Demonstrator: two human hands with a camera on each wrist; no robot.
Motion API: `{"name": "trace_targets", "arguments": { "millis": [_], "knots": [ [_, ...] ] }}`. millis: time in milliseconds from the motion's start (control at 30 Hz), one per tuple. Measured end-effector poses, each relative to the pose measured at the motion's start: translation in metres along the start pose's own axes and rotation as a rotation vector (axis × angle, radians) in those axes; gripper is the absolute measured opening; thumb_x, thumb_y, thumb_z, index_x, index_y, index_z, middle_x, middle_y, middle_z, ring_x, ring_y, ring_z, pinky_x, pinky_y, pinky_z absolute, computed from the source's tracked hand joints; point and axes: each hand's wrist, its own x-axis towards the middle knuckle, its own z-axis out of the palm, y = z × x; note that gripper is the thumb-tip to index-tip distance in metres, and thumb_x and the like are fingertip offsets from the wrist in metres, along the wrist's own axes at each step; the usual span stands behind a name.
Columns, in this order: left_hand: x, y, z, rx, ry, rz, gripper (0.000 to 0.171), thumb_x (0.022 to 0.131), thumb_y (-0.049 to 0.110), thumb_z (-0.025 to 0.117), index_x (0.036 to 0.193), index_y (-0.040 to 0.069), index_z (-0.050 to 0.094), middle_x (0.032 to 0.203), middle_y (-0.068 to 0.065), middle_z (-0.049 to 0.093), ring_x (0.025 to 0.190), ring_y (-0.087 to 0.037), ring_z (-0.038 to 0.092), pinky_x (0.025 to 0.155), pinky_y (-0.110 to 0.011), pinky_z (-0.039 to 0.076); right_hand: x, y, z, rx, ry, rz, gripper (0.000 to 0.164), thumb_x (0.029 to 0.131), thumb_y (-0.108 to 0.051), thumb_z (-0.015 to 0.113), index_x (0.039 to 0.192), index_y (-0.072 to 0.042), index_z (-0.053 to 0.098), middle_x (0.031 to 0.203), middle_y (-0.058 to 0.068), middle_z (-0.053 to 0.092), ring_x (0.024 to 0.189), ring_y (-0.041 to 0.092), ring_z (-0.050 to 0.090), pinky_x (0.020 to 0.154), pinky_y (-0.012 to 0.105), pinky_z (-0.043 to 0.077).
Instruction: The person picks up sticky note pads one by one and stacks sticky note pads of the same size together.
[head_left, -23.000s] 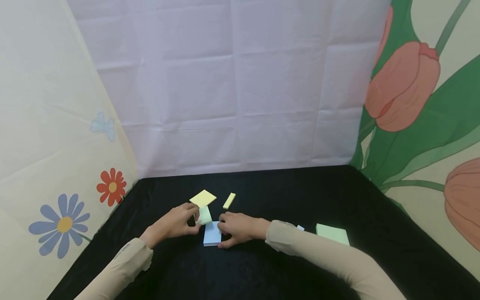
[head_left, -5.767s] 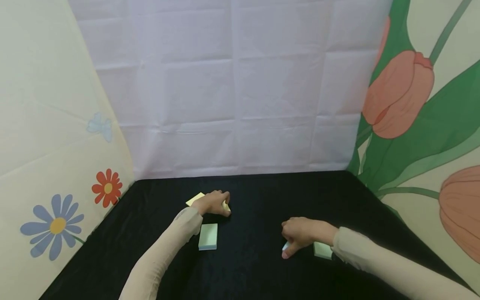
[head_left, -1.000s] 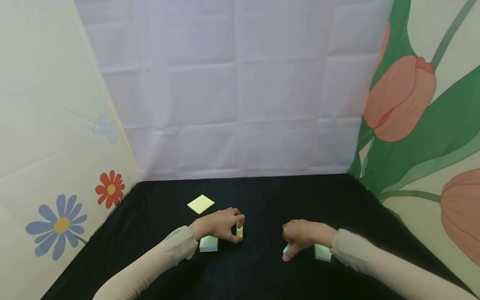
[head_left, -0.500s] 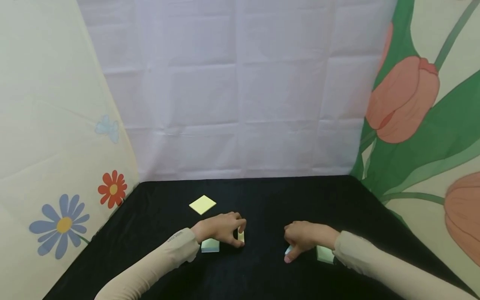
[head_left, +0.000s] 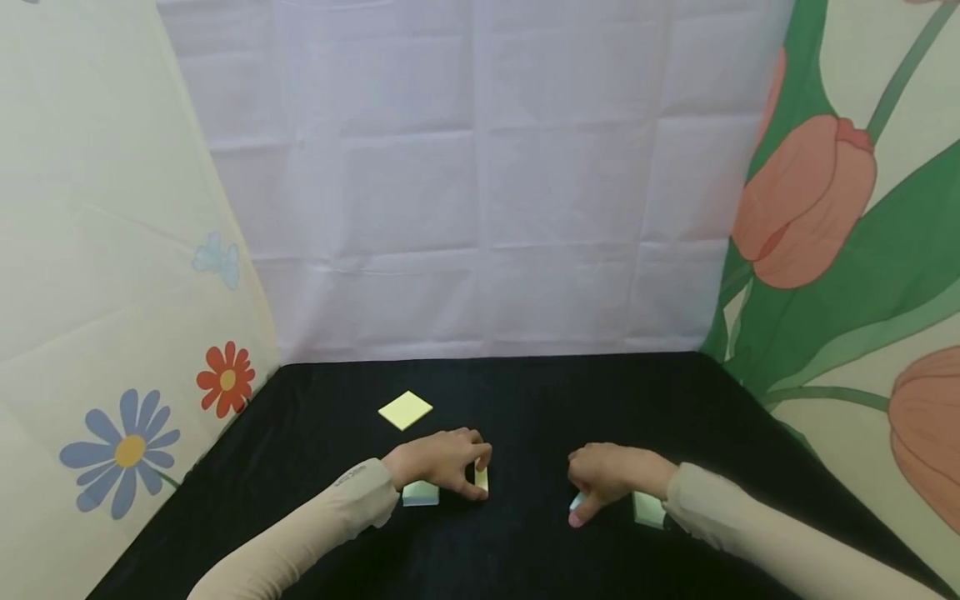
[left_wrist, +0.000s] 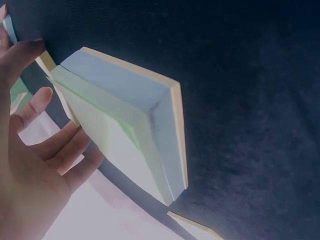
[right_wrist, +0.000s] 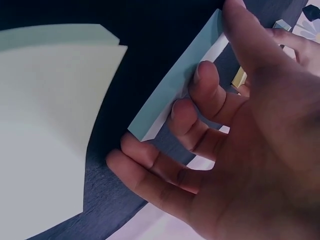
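Note:
My left hand (head_left: 442, 460) pinches a narrow yellow sticky-note pad (head_left: 482, 478) between thumb and fingers, on the black cloth. Just left of it lies a stack of sticky-note pads (head_left: 420, 493), partly covered by the hand. In the left wrist view the stack (left_wrist: 107, 122) shows green on top, blue beneath and a thin yellow layer at the bottom. Further right, my right hand (head_left: 611, 472) holds a narrow light-blue sticky-note pad (right_wrist: 175, 77) between thumb and fingers. Beside the right wrist lies a larger pale-green pad (head_left: 649, 509), partly hidden.
A square yellow sticky-note pad (head_left: 405, 410) lies behind the left hand, turned cornerwise. The black cloth (head_left: 525, 400) covers the table up to a white backdrop (head_left: 480, 208). Flower-printed curtains (head_left: 832, 350) hang at both sides.
Earlier, both hands were at the blue pad and its green pad. Since then, the left hand has brought the narrow yellow pad nearer me and rightward. Lately both hands have hardly moved.

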Motion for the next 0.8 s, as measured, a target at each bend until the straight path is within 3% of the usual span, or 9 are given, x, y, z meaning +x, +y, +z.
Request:
{"name": "trace_targets", "arguments": {
  "millis": [333,600,800],
  "knots": [
    [0.001,-0.002,0.001,-0.008,0.005,0.008,0.036,0.086,0.059,0.068,0.098,0.027,0.058,0.109,0.006,0.054,0.084,-0.009,0.046,0.068,-0.025,0.042,0.003,0.011,0.005,0.0,0.016,-0.072,0.05,0.081,-0.064,0.07,0.063,-0.02,0.053,0.071,-0.011,0.045,0.058,0.005,0.038,0.052,0.027,0.037],
    [-0.002,-0.003,0.0,-0.046,0.004,0.003,0.037,0.085,0.061,0.067,0.096,0.028,0.057,0.115,0.006,0.053,0.09,-0.009,0.046,0.071,-0.026,0.043,0.0,-0.002,0.0,-0.025,0.003,0.023,0.044,0.078,-0.053,0.078,0.063,-0.02,0.053,0.071,-0.012,0.045,0.059,0.005,0.038,0.055,0.025,0.036],
    [-0.005,-0.004,-0.001,-0.06,0.002,0.007,0.036,0.085,0.062,0.067,0.098,0.029,0.058,0.125,0.004,0.052,0.099,-0.01,0.047,0.076,-0.027,0.045,0.002,-0.001,0.0,-0.027,-0.016,0.034,0.044,0.079,-0.052,0.078,0.063,-0.02,0.053,0.071,-0.011,0.045,0.059,0.006,0.039,0.056,0.025,0.036]
  ]
}}
